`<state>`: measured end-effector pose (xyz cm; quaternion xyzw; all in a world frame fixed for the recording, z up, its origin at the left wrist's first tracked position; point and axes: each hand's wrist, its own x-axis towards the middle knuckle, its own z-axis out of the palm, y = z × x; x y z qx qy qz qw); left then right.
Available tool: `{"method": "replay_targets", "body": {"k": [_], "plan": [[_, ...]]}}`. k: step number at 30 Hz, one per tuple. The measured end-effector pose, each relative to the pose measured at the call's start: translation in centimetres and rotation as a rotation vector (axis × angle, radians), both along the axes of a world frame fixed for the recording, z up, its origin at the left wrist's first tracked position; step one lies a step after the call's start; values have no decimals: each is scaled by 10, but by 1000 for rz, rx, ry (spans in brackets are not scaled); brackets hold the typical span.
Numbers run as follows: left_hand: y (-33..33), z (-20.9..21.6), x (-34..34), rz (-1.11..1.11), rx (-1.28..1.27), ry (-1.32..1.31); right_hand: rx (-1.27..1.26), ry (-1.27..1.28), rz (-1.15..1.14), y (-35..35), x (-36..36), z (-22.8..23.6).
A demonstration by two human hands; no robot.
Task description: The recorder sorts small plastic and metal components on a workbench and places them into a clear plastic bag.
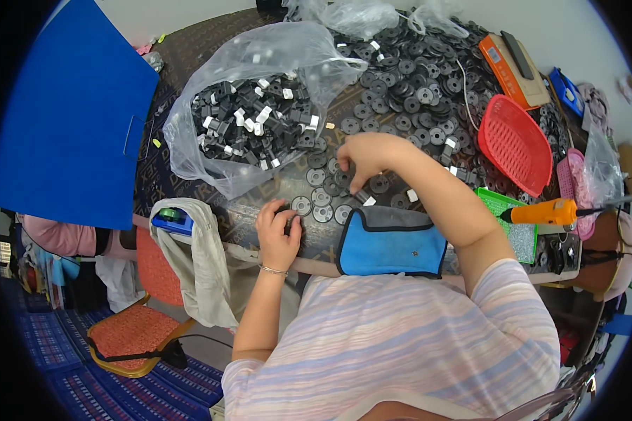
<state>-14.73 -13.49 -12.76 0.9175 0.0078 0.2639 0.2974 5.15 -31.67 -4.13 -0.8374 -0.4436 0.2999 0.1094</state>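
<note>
So the table [288,186] is a dark printed top, packed pretty much edge to edge, with a big blue panel [77,112] off on the left. From the head view, a clear plastic bag [218,63] lies with its mouth gaping toward the person, so the black and white blocks [253,123] inside look easy to grab. The heap of dark discs [407,77] spreads across the far side, probably just too many for any container. A few pale-rimmed discs [321,212] lie flat between the two hands, which I'd guess is to have them close by. The blue pouch [390,245] sits right against the near edge, maybe for handy reach. Now fingers: the right hand [372,156] arches over the dark discs just beyond the pale-rimmed ones, index curled down, thumb well apart, a loose half-open C; can't tell if it's actually touching one. The left hand [277,235] hangs beside the nearest pale-rimmed disc, fingers bent, thumb near the index, and whether something's pinched in there I honestly can't tell
</note>
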Motion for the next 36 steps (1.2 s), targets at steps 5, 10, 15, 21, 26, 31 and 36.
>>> {"method": "replay_targets", "body": {"k": [5,10,15,21,26,31,36], "plan": [[1,-1,-1,44,-36,4,-182,-20,119,6,-23,-24],[1,0,-2,42,-59,43,-138,215,38,7,8,8],[-1,0,6,-57,-7,59,1019,80,-574,19,45,19],[-9,7,29,-214,143,185,727,17,-512,-21,27,-8],[-39,0,75,-220,307,270,586,-246,-516,-48,22,-47],[-67,-6,112,-146,338,272,543,-241,-521,-62,5,-51],[-104,-16,148,-130,347,267,545,-274,-652,-104,-22,-45]]}}
